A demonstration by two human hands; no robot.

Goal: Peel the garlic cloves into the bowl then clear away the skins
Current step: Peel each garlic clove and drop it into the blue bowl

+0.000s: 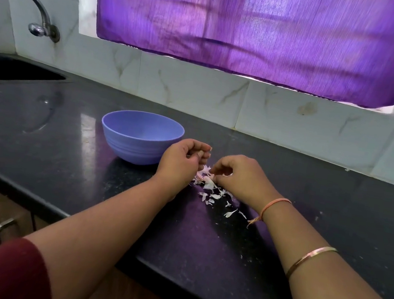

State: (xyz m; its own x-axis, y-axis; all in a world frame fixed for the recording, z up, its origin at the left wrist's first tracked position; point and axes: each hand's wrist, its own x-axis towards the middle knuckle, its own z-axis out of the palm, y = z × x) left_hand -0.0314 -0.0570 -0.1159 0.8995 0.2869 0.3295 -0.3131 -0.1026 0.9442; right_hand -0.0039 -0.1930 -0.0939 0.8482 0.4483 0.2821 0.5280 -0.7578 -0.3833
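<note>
A lilac-blue bowl (141, 137) stands on the black countertop (64, 146). Its near wall hides the bottom, and no cloves show inside. Just right of the bowl, my left hand (182, 160) hovers with its fingers curled toward the palm and nothing visible in them. A loose pile of white and pinkish garlic skins (211, 185) lies between my hands. My right hand (240, 175) reaches down onto the far end of the pile, and its curled fingertips pinch some skins. More flakes (230, 213) trail toward the counter's front.
A dark sink (12, 70) is sunk into the counter at far left, under a wall tap (34, 4). A tiled wall and a purple curtain (258, 31) stand behind. The counter's front edge (94, 221) runs diagonally, above a cupboard handle (1, 229).
</note>
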